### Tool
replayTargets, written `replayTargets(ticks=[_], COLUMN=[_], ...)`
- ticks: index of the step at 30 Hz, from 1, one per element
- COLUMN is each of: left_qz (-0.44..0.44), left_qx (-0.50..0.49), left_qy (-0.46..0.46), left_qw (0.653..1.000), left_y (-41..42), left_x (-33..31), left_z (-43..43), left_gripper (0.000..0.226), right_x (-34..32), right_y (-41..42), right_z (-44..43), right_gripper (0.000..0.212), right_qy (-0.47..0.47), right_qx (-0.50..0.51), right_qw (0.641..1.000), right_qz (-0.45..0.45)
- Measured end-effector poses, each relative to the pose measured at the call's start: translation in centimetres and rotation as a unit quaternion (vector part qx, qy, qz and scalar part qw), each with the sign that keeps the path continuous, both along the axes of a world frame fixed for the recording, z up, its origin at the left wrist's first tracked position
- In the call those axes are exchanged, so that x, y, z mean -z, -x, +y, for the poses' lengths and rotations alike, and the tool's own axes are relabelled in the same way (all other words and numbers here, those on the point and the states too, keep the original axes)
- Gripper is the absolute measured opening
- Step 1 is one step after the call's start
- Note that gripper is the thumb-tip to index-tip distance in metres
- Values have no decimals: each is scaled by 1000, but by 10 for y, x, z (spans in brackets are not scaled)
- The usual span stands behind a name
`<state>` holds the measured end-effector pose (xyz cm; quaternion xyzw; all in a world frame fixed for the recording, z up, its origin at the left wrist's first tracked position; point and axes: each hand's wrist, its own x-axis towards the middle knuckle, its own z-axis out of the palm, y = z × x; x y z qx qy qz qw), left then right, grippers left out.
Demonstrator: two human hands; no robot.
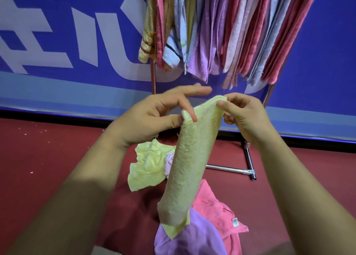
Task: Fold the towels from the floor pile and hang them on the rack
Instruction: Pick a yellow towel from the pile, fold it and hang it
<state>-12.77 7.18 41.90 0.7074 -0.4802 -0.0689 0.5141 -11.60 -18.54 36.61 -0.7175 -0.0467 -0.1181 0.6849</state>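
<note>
1. The yellow towel [188,168] hangs between both hands in front of the chest. Its top edge runs left to right from one hand to the other, and its long axis drops straight down toward the floor pile
2. The left hand [154,116] pinches the near-left top corner between thumb and one finger, with the other fingers stretched out forward and holding nothing
3. The right hand [244,116] pinches the far-right top corner, thumb in front and curled fingers behind. It sits slightly higher and further forward than the left
4. The rack [153,77] stands ahead and above, and its hung towels [231,33] are packed close together. The right hand is the nearer of the two to them
5. The towel looks already doubled lengthwise, so the next move is probably to bring the corners together or lift it forward and up onto the rack
6. On the floor [48,158] below lie a pale yellow towel [148,166], a pink towel [217,210] and a purple towel [188,241], not yet folded
</note>
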Motion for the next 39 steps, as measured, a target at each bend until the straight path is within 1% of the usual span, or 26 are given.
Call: replayTargets(ticks=[2,4,5,6,9,10,13,15,18,23,26,30,31,35,37,39], left_qz=[65,114,108,79,-62,-79,-57,-70,-80,-73,-69,-50,-40,-15,-30,-84], left_qx=[46,12,-24,-67,-183,-207,-260,-291,-327,-348,-357,-345,-341,-339,-328,-319], left_qy=[14,-5,-26,-53,-123,-127,-111,-101,-77,-47,-37,-24,-22,-16,-35,-113], left_qw=[997,993,994,993,973,967,957,949,938,934,931,937,939,940,944,937], left_y=[6,9,8,6,1,1,1,-1,-5,-6,-6,-8,-8,-7,-7,-11], left_x=[-1,-2,-2,-2,-1,1,6,9,12,11,11,11,11,10,9,11], left_z=[-4,-6,-6,-5,-6,-7,-13,-15,-15,-14,-13,-14,-14,-15,-14,-8], left_gripper=[7,9,12,14,13,11,6,6,7,6,6,5,5,5,7,17], right_x=[1,0,0,-1,-2,-3,-5,-6,-8,-12,-10,-10,-10,-11,-12,-13], right_y=[1,2,3,4,6,7,9,9,11,13,14,20,21,21,22,22], right_z=[3,7,9,10,16,18,28,34,41,50,55,58,59,58,58,56], right_gripper=[19,16,15,16,18,17,13,14,20,19,8,6,8,9,11,12], right_qy=[5,9,14,24,66,67,31,-3,-18,-34,-15,19,32,66,66,55], right_qx=[-18,-31,-36,-37,-36,-38,-48,-74,-105,-57,-66,-86,-88,-78,-71,-59], right_qw=[1000,999,999,999,997,997,998,997,994,996,996,994,993,992,993,994], right_qz=[3,5,6,7,13,15,20,20,1,-56,-61,-70,-73,-74,-73,-72])
